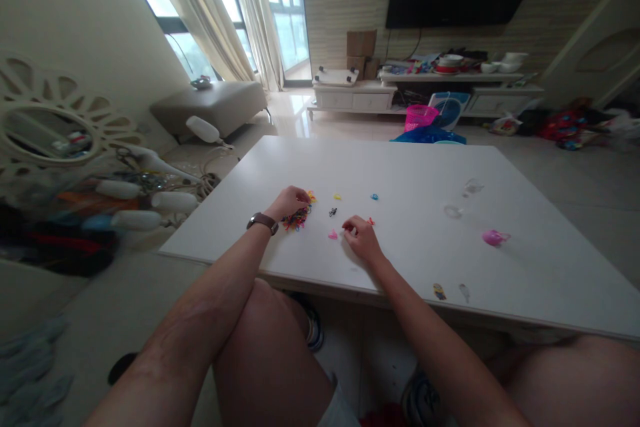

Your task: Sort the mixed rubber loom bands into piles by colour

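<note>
On the white table (400, 173), my left hand (291, 202), with a watch on its wrist, reaches over a pile of small multicoloured pieces (297, 219) that look like little elastic bands. Its fingers are pinched at the pile's edge; what is between them is hidden. To the right, my right hand (362, 239) hovers low with fingers curled together beside a pink cluster (333, 235). I cannot make out anything in it. Around the hands lie small separate clusters: yellow (337, 197), black (333, 212), blue (375, 197) and red (371, 221), the last just behind my right hand.
At the table's right are a pink round item (493, 237), a clear ring (453, 211) and a clear plastic piece (473, 187). A yellow cartoon figure (439, 291) and a small clear packet (465, 292) lie near the front edge. A lamp (160, 163) stands left of the table.
</note>
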Demonstrator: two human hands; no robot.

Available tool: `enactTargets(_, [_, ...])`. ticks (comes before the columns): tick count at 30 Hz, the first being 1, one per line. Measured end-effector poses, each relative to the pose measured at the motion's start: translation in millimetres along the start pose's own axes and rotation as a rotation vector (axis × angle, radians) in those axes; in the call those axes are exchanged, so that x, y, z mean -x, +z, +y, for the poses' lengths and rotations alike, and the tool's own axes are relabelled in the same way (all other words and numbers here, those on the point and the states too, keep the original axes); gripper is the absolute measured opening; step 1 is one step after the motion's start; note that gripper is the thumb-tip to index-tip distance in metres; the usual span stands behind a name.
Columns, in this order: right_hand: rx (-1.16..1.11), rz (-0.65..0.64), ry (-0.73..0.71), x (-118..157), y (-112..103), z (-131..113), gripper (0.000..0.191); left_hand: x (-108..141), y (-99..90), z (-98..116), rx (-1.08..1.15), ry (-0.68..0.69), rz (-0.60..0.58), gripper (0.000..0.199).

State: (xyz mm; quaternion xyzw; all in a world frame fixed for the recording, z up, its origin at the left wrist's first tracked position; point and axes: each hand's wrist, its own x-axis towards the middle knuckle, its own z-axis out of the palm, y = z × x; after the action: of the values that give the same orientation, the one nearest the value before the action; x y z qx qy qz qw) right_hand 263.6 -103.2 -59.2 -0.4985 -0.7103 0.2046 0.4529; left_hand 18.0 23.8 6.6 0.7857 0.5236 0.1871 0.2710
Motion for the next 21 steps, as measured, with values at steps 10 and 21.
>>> enactTargets(10, [-0.004, 0.002, 0.009, 0, 1, 0, 0.019, 0, -1.0, -3, -0.063, -0.045, 0.03, 0.019])
enactTargets(21, [-0.005, 0.013, 0.004, -1, 1, 0, 0.018, 2, 6.1, 7, 0.215, -0.014, -0.07, 0.022])
